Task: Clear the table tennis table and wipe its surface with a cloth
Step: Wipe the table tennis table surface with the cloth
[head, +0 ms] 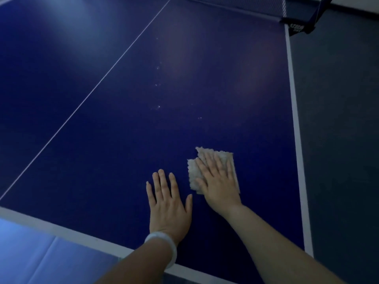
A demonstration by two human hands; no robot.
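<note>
The dark blue table tennis table (127,124) fills the view, with a white centre line and white edge lines. My right hand (218,179) presses flat, fingers straight, on a pale folded cloth (193,173) near the table's right side. Just left of it my left hand (168,203) rests flat on the bare surface, fingers spread, with a white bangle on the wrist. A few small pale specks (158,107) dot the surface farther out, in a loose line toward the net.
The net (246,6) and its dark clamp post (301,27) stand at the far right corner. Grey floor (338,140) lies beyond the right edge. The near edge runs at lower left, with lighter blue flooring (30,253) below it.
</note>
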